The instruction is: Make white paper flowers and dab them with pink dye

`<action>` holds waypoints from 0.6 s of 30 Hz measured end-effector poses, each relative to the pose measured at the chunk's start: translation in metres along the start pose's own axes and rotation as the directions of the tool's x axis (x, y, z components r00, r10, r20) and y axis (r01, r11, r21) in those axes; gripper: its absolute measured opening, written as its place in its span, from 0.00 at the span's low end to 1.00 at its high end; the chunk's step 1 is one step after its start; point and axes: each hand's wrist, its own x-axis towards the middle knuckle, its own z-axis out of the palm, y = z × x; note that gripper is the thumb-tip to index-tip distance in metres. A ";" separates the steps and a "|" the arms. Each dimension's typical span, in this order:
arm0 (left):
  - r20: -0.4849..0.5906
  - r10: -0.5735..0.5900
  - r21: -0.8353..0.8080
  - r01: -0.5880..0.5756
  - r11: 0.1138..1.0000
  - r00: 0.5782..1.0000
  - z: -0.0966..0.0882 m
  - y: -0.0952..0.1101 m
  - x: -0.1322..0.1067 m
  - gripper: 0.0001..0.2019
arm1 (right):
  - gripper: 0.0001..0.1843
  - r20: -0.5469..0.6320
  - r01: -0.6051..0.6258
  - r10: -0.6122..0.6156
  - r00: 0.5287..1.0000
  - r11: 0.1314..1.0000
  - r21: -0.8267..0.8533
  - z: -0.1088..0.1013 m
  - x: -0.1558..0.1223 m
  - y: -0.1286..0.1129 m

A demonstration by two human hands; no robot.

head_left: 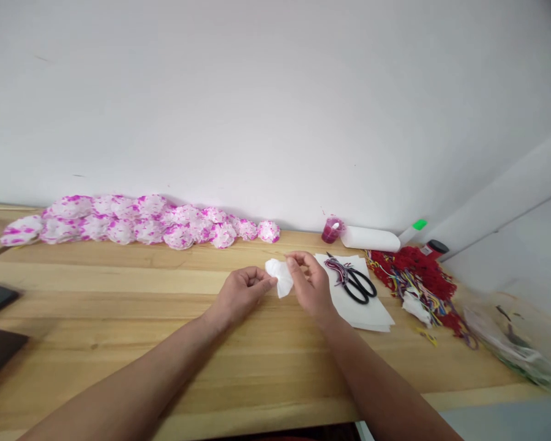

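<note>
Between my two hands is a small piece of white tissue paper (281,278), gathered and fanned out above the middle of the table. My left hand (244,291) pinches its left edge between thumb and fingers. On the other side, my right hand (310,282) grips the paper's right edge with thumb and forefinger. A thin strand shows by the right fingertips; what it is I cannot make out. Just right of my right hand, black-handled scissors (360,286) and a small bundle of coloured yarn (337,268) lie on a stack of white paper sheets (371,318).
Pink-spotted white paper flowers (179,236) line the wall on the left. At the back right are a cup of pink liquid (331,229), a white paper roll (371,238), a dark-lidded jar (435,248), tangled red yarn (422,272) and a clear plastic bag (509,343). Dark objects (0,352) sit at the left edge.
</note>
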 end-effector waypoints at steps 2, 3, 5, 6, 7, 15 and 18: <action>-0.029 -0.022 -0.143 0.017 0.990 0.999 0.000 0.001 0.001 0.18 | 0.16 0.017 -0.077 0.076 0.997 0.988 0.132 0.001 0.000 0.001; -0.038 -0.032 -0.214 0.023 0.977 0.999 0.000 0.001 0.001 0.18 | 0.17 0.020 -0.100 0.098 0.995 0.979 0.177 0.001 0.000 0.002; -0.029 -0.062 -0.351 0.048 0.935 0.998 -0.002 0.004 0.002 0.17 | 0.18 0.048 -0.141 0.134 0.990 0.964 0.227 0.002 0.000 0.004; -0.012 -0.073 -0.415 0.062 0.908 0.997 -0.003 0.005 0.002 0.17 | 0.17 0.082 -0.168 0.153 0.985 0.957 0.237 0.003 0.000 0.005; 0.009 -0.076 -0.475 0.071 0.877 0.997 -0.004 0.006 0.002 0.16 | 0.17 0.133 -0.200 0.171 0.976 0.949 0.245 0.005 0.000 0.005; 0.190 -0.063 -0.624 0.169 0.763 0.980 0.002 0.008 -0.010 0.14 | 0.18 0.612 -0.340 0.041 0.790 0.860 0.381 0.021 -0.021 -0.008; 0.234 -0.145 -0.581 0.258 0.772 0.961 0.010 0.008 -0.018 0.14 | 0.21 0.654 -0.355 0.006 0.756 0.844 0.402 0.021 -0.025 -0.012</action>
